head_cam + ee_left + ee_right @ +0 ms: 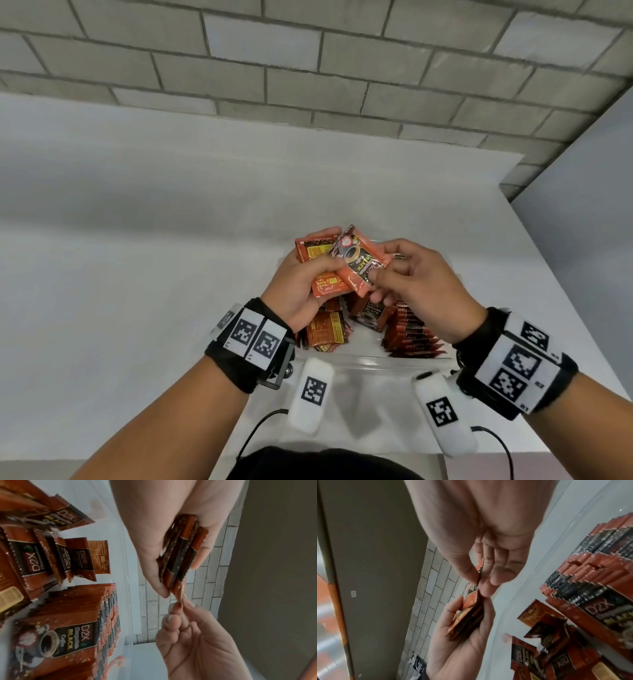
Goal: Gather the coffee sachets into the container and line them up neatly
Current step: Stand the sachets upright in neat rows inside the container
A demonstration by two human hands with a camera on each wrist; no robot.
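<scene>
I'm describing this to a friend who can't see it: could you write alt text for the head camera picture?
Two hands meet above a clear container: the left hand grips a small bundle of sachets while the right hand pinches one sachet against it. Below, neat rows of sachets stand at the right, loose ones at the left.

Head camera looks steeply down over both forearms at the desk (137,240) and brick wall (308,68); each wrist camera peers close along its palm, both sharing the sachets (178,555) between the hands
</scene>
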